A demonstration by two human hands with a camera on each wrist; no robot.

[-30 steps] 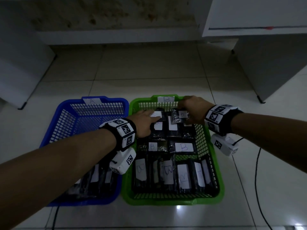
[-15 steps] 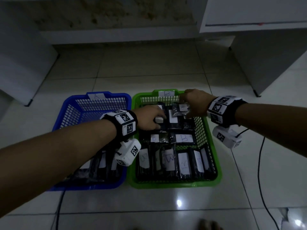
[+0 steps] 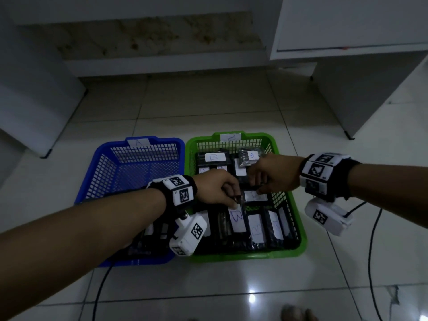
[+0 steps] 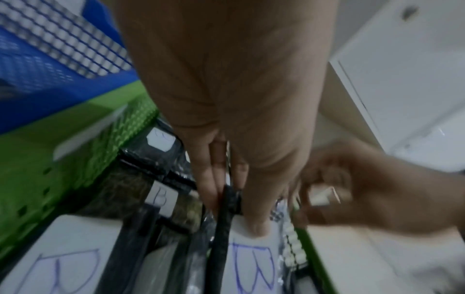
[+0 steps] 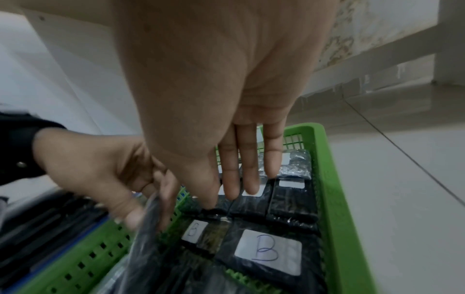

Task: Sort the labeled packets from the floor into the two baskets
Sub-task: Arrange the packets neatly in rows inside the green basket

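While the left hand (image 3: pixel 216 187) pinches the top edge of an upright B packet (image 3: pixel 236 218) in the green basket's (image 3: pixel 301 237) near row, the right hand (image 3: pixel 271 176), fingers straight and pressed together, touches packets mid-basket. Step looks like tidying B packets; next, seat it and let go. Blue basket (image 3: pixel 104 158) alongside, A-tagged.
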